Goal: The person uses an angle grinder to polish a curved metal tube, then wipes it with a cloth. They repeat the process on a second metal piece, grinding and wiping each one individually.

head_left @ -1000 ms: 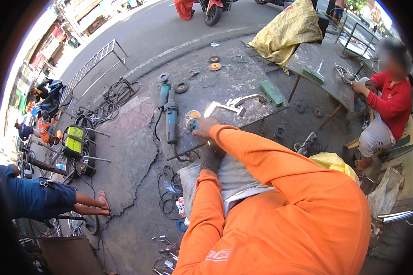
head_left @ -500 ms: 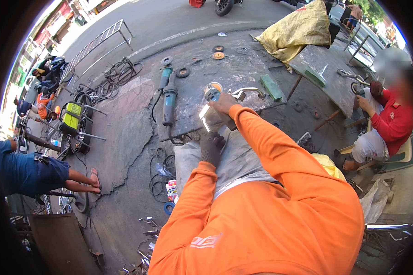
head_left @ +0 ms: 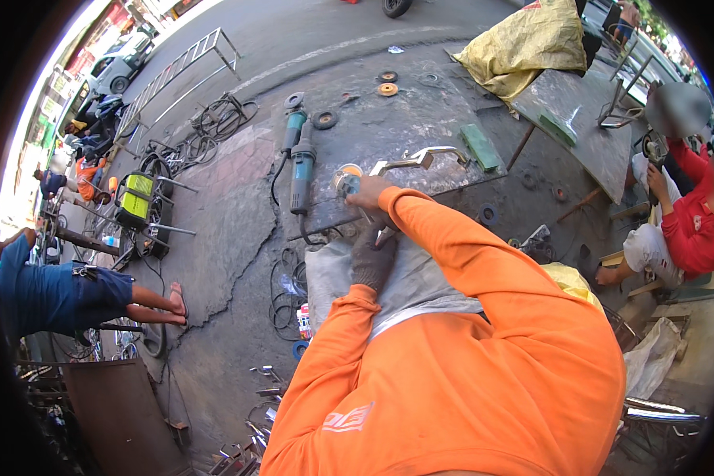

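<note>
My right hand (head_left: 369, 195), bare, is closed around an angle grinder (head_left: 347, 179) whose orange-rimmed disc is at the front; its body is mostly hidden under my hand and sleeve. Just below, my left hand (head_left: 373, 252) wears a dark glove and is closed on a shiny metal piece (head_left: 384, 238), of which only a little shows. Beyond my right wrist a bent chrome metal part (head_left: 420, 159) lies at the near edge of a dark metal sheet (head_left: 408, 119). A grey cloth (head_left: 329, 278) covers my lap beneath both hands.
Two more grinders, a larger one (head_left: 301, 178) and a smaller one (head_left: 293, 127), lie left on the sheet. Nearby are several discs (head_left: 387, 90) and a green block (head_left: 481, 147). Cables (head_left: 282, 297) coil at left. A person in red (head_left: 686, 238) sits right; another stands left.
The grinder has shifted down and left relative to the chrome part, and my hands have come closer together. Less of the metal piece in my left hand shows. My view has swung slightly.
</note>
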`<move>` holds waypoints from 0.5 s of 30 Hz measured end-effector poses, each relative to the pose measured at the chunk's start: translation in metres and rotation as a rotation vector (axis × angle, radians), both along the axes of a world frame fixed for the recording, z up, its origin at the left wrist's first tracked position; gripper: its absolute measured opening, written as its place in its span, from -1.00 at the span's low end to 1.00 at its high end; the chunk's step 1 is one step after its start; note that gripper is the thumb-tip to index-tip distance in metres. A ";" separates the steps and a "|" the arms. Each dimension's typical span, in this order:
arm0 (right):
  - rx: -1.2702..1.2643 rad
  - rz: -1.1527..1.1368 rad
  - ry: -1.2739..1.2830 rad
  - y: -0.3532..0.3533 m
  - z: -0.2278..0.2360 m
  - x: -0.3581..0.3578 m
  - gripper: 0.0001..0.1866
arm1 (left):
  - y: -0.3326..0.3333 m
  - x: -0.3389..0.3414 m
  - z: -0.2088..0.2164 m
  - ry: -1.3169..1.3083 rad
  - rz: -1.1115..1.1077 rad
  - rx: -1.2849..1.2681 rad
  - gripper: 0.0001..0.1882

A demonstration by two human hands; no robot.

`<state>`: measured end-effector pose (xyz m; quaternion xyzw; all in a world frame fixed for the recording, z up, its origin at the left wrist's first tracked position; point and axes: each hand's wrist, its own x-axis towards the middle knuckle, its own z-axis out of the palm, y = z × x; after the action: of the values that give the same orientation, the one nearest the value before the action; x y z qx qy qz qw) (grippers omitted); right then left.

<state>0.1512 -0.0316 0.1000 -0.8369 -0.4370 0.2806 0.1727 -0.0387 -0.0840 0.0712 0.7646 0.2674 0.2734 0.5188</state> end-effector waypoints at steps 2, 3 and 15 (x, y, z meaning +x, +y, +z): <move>0.006 -0.066 -0.062 0.003 0.001 0.004 -0.21 | 0.002 0.001 0.006 0.117 0.042 0.302 -0.64; -0.024 -0.096 -0.133 0.005 0.002 0.006 -0.26 | 0.004 0.003 0.008 0.173 0.076 0.454 -0.63; -0.066 -0.074 -0.147 -0.001 0.015 0.054 -0.26 | 0.013 0.024 -0.002 -0.113 -0.190 0.475 -0.65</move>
<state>0.2049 -0.0331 0.1153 -0.8760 -0.4080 0.2263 0.1227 -0.0145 -0.0714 0.0693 0.8701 0.0934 0.3207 0.3624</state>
